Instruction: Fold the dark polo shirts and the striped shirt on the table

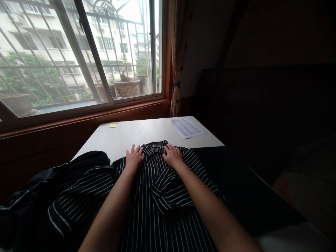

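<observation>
A black shirt with white stripes lies front up on the table, its collar toward the window. My left hand rests on the shirt's shoulder just left of the collar, fingers spread. On the collar's right side lies my right hand, its fingers apart and slightly bent over the cloth. The right sleeve is folded across the shirt's front, passing under my right forearm. The left sleeve stretches out to the left. My forearms cover parts of the shirt.
Dark clothing is heaped at the left of the white table. A printed sheet and a yellow sticky note lie at its far side. Dark cloth covers the right side. A barred window stands beyond.
</observation>
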### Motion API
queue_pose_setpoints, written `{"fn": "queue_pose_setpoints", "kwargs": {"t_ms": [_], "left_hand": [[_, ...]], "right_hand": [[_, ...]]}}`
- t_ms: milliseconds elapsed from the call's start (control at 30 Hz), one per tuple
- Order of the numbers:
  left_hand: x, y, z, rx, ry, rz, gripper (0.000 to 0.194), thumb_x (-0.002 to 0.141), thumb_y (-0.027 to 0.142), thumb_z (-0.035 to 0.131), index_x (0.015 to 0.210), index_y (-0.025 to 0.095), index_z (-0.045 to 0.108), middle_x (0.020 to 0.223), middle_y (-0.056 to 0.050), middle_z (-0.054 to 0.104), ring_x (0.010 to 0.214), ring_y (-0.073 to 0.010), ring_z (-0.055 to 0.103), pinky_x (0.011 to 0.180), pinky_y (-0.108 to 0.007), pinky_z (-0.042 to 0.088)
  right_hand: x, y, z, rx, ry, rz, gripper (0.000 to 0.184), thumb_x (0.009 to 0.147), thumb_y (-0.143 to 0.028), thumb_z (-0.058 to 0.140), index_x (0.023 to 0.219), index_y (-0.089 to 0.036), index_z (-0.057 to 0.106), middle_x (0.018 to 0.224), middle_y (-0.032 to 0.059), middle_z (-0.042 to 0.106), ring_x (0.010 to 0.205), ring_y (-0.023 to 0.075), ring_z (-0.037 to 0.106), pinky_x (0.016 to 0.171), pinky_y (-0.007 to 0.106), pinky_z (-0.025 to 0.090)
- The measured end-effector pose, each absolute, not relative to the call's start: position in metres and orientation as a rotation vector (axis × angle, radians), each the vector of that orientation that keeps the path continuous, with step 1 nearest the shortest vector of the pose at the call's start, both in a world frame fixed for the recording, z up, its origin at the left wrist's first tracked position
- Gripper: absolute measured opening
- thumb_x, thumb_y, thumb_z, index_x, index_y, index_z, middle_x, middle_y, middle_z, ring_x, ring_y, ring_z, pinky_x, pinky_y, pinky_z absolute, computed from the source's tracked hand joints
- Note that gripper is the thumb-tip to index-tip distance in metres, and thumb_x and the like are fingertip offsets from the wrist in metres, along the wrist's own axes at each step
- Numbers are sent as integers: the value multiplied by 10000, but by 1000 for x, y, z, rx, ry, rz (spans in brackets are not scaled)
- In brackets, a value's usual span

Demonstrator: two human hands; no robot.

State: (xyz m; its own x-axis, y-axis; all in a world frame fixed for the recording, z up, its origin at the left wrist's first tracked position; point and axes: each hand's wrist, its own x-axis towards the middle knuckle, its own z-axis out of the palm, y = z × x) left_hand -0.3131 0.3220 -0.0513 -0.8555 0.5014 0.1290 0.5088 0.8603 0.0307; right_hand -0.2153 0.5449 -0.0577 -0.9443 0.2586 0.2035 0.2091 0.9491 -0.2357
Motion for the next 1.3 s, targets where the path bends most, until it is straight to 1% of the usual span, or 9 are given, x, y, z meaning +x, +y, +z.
{"fn": "queue_pose_setpoints", "kwargs": {"t_ms": [233, 367, 533, 633, 733, 900, 1000, 1133, 1300], "left_hand": [[-322, 322, -49, -764, -2938, -99, 564, 1001, 459, 281, 1532, 304, 388, 1612, -53, 366, 1534, -337, 133, 1163, -648, 190], [-320, 311, -49, -708, -2958, -113, 575, 998, 490, 283, 1543, 328, 366, 1621, -51, 348, 1527, -352, 162, 1147, -656, 224], [-313, 282, -49, -587, -2925, -145, 598, 1016, 488, 242, 1578, 290, 286, 1630, -66, 326, 1517, -316, 220, 1164, -573, 269], [-311, 263, -51, -520, -2920, -147, 587, 1023, 462, 246, 1562, 246, 336, 1606, -83, 373, 1501, -302, 273, 1165, -525, 298], [-312, 250, -53, -495, -2921, -126, 565, 1019, 441, 291, 1531, 230, 401, 1590, -89, 400, 1491, -298, 301, 1169, -502, 303], [-310, 239, -52, -544, -2884, -95, 535, 1006, 381, 347, 1492, 187, 463, 1575, -109, 421, 1491, -304, 298, 1177, -502, 292], [-301, 242, -47, -613, -2842, -96, 511, 994, 332, 367, 1465, 178, 491, 1574, -101, 424, 1499, -292, 279, 1197, -494, 261], [-279, 259, -40, -804, -2734, -139, 496, 989, 324, 382, 1456, 205, 501, 1582, -71, 414, 1519, -262, 229, 1233, -454, 200], [-247, 279, -46, -1020, -2769, -154, 519, 1010, 411, 358, 1481, 226, 475, 1577, -60, 426, 1521, -269, 225, 1228, -483, 206]], "right_hand": [[-227, 545, -62, -362, -2878, 336, 573, 945, -388, 415, 1484, -202, 464, 1584, 64, 396, 1459, 260, 291, 1213, 448, 142], [-234, 534, -64, -380, -2878, 344, 577, 952, -384, 394, 1498, -204, 444, 1597, 56, 378, 1471, 269, 267, 1215, 476, 129], [-231, 530, -61, -343, -2920, 375, 585, 962, -426, 411, 1505, -209, 437, 1603, 56, 370, 1486, 277, 250, 1216, 487, 136], [-219, 541, -56, -288, -2874, 370, 579, 993, -457, 373, 1505, -194, 435, 1591, 64, 391, 1485, 258, 263, 1216, 458, 154], [-199, 568, -50, -297, -2767, 308, 554, 1021, -429, 319, 1487, -164, 457, 1567, 78, 430, 1472, 240, 297, 1216, 421, 168], [-150, 637, -46, -579, -2712, 203, 538, 1015, -381, 332, 1473, -138, 473, 1559, 117, 434, 1444, 256, 349, 1197, 425, 235], [-116, 664, -54, -713, -2760, 144, 544, 1015, -410, 337, 1504, -195, 440, 1586, 105, 392, 1457, 283, 324, 1189, 487, 241], [-86, 671, -67, -696, -2898, 114, 564, 1012, -507, 329, 1539, -314, 376, 1642, 53, 286, 1492, 306, 249, 1189, 561, 194], [-85, 672, -66, -731, -2940, 152, 579, 1022, -523, 250, 1566, -334, 308, 1660, 48, 237, 1509, 287, 207, 1190, 572, 168]]}}
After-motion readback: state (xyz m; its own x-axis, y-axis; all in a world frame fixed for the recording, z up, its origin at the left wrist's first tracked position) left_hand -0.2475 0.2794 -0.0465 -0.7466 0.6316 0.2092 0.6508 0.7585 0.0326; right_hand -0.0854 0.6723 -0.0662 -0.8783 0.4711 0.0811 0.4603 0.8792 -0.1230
